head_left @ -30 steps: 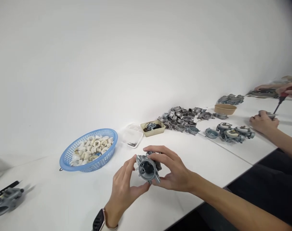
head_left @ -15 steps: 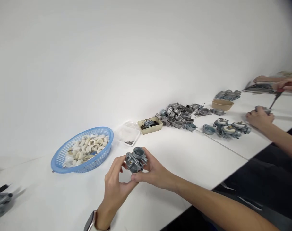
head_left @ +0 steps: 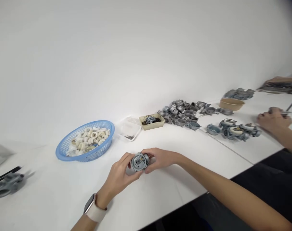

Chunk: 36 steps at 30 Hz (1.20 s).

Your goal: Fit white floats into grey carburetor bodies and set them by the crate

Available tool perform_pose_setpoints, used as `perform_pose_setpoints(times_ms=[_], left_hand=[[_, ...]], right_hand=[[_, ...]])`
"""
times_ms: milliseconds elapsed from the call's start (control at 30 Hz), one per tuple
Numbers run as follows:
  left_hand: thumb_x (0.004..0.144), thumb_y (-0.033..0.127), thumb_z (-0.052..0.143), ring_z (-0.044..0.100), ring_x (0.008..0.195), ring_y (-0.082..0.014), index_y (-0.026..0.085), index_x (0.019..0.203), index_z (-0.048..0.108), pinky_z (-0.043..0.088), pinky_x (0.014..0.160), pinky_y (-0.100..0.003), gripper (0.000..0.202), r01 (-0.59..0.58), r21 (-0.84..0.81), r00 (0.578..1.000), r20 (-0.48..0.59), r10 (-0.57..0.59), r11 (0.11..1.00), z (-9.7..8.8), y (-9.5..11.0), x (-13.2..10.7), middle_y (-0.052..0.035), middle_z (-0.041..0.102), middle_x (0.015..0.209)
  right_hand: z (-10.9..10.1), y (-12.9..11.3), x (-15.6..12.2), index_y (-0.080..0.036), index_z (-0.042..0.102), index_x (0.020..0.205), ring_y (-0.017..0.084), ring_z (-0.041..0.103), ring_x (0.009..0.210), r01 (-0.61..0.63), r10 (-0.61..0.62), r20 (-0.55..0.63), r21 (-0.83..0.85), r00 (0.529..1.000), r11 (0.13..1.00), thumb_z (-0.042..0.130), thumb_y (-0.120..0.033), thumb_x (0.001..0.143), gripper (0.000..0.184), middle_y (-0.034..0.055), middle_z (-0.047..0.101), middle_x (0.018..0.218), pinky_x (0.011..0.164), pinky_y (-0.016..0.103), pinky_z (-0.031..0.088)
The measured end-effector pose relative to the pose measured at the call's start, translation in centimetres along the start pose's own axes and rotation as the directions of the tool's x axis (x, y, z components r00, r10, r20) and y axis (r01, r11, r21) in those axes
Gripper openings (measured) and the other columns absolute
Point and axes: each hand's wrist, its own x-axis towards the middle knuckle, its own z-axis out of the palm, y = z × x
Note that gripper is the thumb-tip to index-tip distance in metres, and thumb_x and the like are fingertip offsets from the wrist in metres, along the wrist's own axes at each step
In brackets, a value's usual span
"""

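A grey metal carburetor body (head_left: 139, 161) is held between both my hands over the white table. My left hand (head_left: 123, 170) grips it from the left, thumb along its lower edge. On its other side my right hand (head_left: 158, 159) has fingers and thumb closed around it. The round open face with a small brass part inside is turned toward me. A watch with a pale strap (head_left: 96, 213) is on my left wrist. Behind my hands stands a blue plastic basket (head_left: 85, 157) holding many white ring-shaped floats (head_left: 93, 138).
A clear plastic tray (head_left: 131, 130) and a cream tray (head_left: 152, 125) of small parts stand at the back beside a heap of metal bowls (head_left: 181, 114). Carburetors with white floats (head_left: 237, 131) sit right, near a co-worker's hand (head_left: 276, 122). Another carburetor (head_left: 8, 184) lies far left.
The carburetor body has been turned so that its round open face points toward me. Both hands have shifted their hold on it. The view has swung slightly left.
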Motion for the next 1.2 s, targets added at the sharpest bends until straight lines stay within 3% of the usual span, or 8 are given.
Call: perform_pose_setpoints(times_ms=[200, 433, 600, 733, 1000, 1200], left_hand=[[0.084, 0.035, 0.069, 0.057, 0.075, -0.0159, 0.024, 0.113, 0.064, 0.047, 0.066, -0.027, 0.031, 0.091, -0.082, 0.990, 0.112, -0.082, 0.992, -0.5, 0.1, 0.5, -0.0031, 0.063, 0.096], [0.081, 0.030, 0.072, 0.056, 0.077, -0.0155, 0.025, 0.115, 0.065, 0.047, 0.069, -0.027, 0.035, 0.149, -0.099, 0.981, 0.144, -0.134, 0.984, -0.5, 0.3, 0.7, -0.0023, 0.063, 0.097], [0.081, 0.030, 0.072, 0.057, 0.082, -0.0169, 0.024, 0.116, 0.064, 0.047, 0.070, -0.028, 0.036, 0.162, -0.114, 0.975, 0.171, -0.142, 0.980, -0.7, 0.5, 1.0, -0.0032, 0.063, 0.099], [0.079, 0.030, 0.076, 0.057, 0.083, -0.0168, 0.023, 0.113, 0.066, 0.047, 0.070, -0.028, 0.036, 0.163, -0.140, 0.973, 0.185, -0.136, 0.977, -0.8, 0.1, 1.1, -0.0029, 0.063, 0.099], [0.070, 0.047, 0.084, 0.060, 0.082, -0.0179, 0.023, 0.119, 0.066, 0.048, 0.076, -0.029, 0.057, 0.100, -0.078, 0.993, 0.063, -0.095, 0.992, -0.4, 0.0, 0.9, -0.0023, 0.066, 0.096], [0.070, 0.058, 0.081, 0.065, 0.088, -0.0196, 0.024, 0.117, 0.067, 0.049, 0.080, -0.029, 0.060, 0.070, 0.000, 0.997, 0.016, -0.070, 0.998, 0.0, -0.4, 1.1, -0.0041, 0.070, 0.104]], right_hand=[[-0.9, 0.8, 0.5, -0.020, 0.070, 0.104, 0.017, 0.059, 0.084, 0.025, -0.021, 0.047, -0.094, 0.999, 0.995, 0.079, -0.036, 0.074, 0.035, 0.0008, 0.069, 0.093, 0.075, 0.029, 0.047], [-0.4, 2.3, 0.1, -0.027, 0.056, 0.132, 0.021, 0.062, 0.101, 0.081, -0.080, -0.072, 0.008, 0.994, 0.997, 0.077, -0.033, 0.078, 0.058, 0.0050, 0.065, 0.119, 0.089, 0.036, 0.051], [0.4, 2.1, -0.2, -0.027, 0.062, 0.125, 0.021, 0.059, 0.107, 0.195, -0.204, -0.140, -0.073, 0.969, 0.978, 0.071, -0.017, 0.079, 0.048, 0.0046, 0.061, 0.120, 0.095, 0.038, 0.049], [1.0, 1.5, -0.5, -0.028, 0.058, 0.128, 0.021, 0.053, 0.118, 0.278, -0.296, -0.097, -0.166, 0.950, 0.946, 0.064, -0.006, 0.075, 0.058, 0.0054, 0.056, 0.125, 0.101, 0.035, 0.047], [1.3, 1.2, -0.9, -0.031, 0.059, 0.128, 0.025, 0.052, 0.125, 0.284, -0.367, -0.085, -0.482, 0.926, 0.829, 0.060, -0.013, 0.082, 0.049, 0.0088, 0.047, 0.136, 0.096, 0.036, 0.053], [1.3, 2.7, -0.2, -0.027, 0.060, 0.130, 0.027, 0.057, 0.122, 0.370, -0.551, -0.066, -0.676, 0.832, 0.638, 0.057, -0.020, 0.089, 0.042, 0.0136, 0.050, 0.138, 0.094, 0.040, 0.057]])
